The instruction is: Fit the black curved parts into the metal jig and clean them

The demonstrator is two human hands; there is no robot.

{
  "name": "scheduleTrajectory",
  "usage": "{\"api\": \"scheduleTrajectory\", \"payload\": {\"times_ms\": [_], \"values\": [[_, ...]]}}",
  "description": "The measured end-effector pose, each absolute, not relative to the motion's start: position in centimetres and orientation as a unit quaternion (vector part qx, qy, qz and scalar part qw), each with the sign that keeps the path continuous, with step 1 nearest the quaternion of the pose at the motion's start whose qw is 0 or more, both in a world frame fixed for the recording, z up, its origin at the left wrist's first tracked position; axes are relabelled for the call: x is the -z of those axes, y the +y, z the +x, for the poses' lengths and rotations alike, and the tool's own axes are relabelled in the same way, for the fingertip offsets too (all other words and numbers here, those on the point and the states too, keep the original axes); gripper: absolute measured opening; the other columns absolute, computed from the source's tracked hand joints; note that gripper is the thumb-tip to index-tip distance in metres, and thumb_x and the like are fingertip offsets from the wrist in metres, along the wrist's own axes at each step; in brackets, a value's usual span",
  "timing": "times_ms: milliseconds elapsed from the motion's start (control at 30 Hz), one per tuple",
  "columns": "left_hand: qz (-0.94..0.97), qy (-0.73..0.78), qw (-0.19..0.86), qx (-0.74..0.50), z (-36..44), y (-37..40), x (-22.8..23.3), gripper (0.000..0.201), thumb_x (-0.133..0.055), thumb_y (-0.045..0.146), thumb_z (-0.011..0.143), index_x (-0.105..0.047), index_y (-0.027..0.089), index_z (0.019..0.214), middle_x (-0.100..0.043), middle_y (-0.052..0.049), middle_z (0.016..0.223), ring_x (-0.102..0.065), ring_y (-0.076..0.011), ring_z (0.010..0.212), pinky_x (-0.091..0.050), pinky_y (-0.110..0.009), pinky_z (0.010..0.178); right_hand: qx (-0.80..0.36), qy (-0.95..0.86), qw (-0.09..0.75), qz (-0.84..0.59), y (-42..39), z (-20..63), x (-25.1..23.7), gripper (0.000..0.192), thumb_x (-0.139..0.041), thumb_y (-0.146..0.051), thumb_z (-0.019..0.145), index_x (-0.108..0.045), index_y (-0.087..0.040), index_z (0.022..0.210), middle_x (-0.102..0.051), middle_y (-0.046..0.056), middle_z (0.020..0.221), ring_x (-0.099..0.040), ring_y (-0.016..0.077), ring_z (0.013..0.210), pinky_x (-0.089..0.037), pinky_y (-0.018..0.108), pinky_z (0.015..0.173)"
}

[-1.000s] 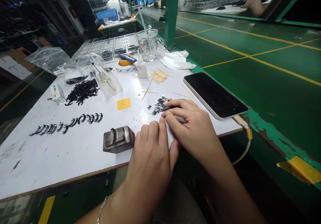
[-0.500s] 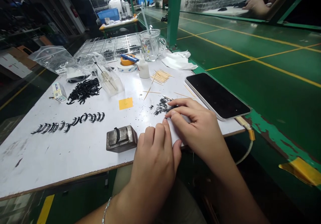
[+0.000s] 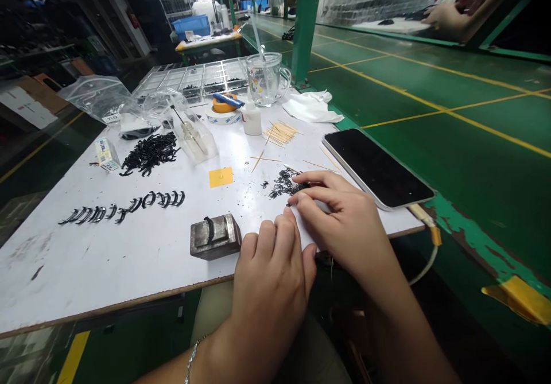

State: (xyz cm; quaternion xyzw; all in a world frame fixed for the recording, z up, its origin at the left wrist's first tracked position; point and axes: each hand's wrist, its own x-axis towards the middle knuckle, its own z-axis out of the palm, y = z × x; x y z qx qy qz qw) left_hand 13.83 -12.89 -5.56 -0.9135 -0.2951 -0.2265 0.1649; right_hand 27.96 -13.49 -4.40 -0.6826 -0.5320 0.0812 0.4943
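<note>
Both hands rest at the desk (image 3: 129, 258) edge, fingertips meeting. The right hand (image 3: 344, 223) pinches a tiny black part beside the small black pieces (image 3: 286, 182); the left hand (image 3: 271, 275) is curled, its grip hidden. A metal block (image 3: 215, 236) sits left of it.
</note>
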Motion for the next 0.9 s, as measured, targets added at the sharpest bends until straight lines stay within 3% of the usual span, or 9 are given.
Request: {"api": "scheduleTrajectory", "payload": {"times_ms": [500, 733, 900], "values": [[-0.908, -0.287, 0.148, 0.265, 13.28, -12.94, 5.98, 0.034, -0.045, 0.019, 0.103, -0.068, 0.001, 0.122, -0.070, -0.011, 0.103, -0.057, -0.0271, 0.099, -0.041, -0.036, 0.082, -0.098, -0.548, 0.483, -0.676, -13.40, 28.11, 4.22, 0.026, -0.057, -0.018, 0.082, -0.075, -0.025, 0.065, -0.076, 0.002, 0.106, -0.069, 0.0212, 0.100, -0.053, 0.035, 0.093], [-0.909, -0.297, 0.143, 0.253, 13.34, -12.98, 6.06, 0.037, -0.043, 0.020, 0.104, -0.066, 0.000, 0.125, -0.068, -0.012, 0.106, -0.055, -0.0274, 0.101, -0.039, -0.037, 0.087, -0.104, -0.541, 0.486, -0.679, -13.42, 28.26, 4.25, 0.025, -0.056, -0.021, 0.087, -0.078, -0.023, 0.074, -0.075, 0.004, 0.108, -0.069, 0.0199, 0.101, -0.053, 0.034, 0.094], [-0.907, -0.318, 0.114, 0.250, 13.72, -13.07, 5.88, 0.041, -0.043, 0.023, 0.103, -0.062, 0.000, 0.130, -0.064, -0.012, 0.099, -0.052, -0.0257, 0.092, -0.039, -0.036, 0.083, -0.117, -0.512, 0.513, -0.679, -13.67, 28.39, 4.15, 0.024, -0.057, -0.024, 0.089, -0.078, -0.024, 0.076, -0.075, 0.003, 0.107, -0.069, 0.0181, 0.102, -0.052, 0.032, 0.095]]}}
